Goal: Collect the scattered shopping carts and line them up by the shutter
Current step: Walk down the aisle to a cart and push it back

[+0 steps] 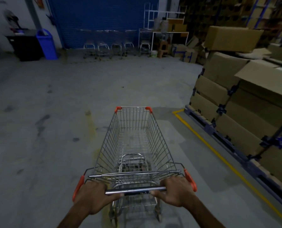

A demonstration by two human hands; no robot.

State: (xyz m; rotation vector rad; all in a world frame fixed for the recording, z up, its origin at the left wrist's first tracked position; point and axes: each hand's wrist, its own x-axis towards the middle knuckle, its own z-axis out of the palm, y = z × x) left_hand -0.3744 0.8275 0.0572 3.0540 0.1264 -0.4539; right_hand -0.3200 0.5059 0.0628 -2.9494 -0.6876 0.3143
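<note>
- Open grey concrete floor (pixel 58 99) is seen ahead and to the left; stacked brown cardboard boxes (pixel 238 99) behind a yellow floor line (pixel 219 150) bound the right.
- The silver wire shopping cart with orange corner guards (pixel 133 142) is positioned in the near foreground, its long axis pointed at the blue ribbed shutter (pixel 102 20), where parked carts (pixel 115 46) are lined up.
- The chrome handle bar (pixel 135 190) is gripped by the left hand (pixel 94 195) and right hand (pixel 174 190), fingers curled round it.

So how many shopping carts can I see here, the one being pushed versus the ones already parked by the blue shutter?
Cart being pushed, left hand and right hand gripping its handle: 1
Carts parked at the blue shutter: 5, at, though they are dim and blurred
Total: 6
</note>
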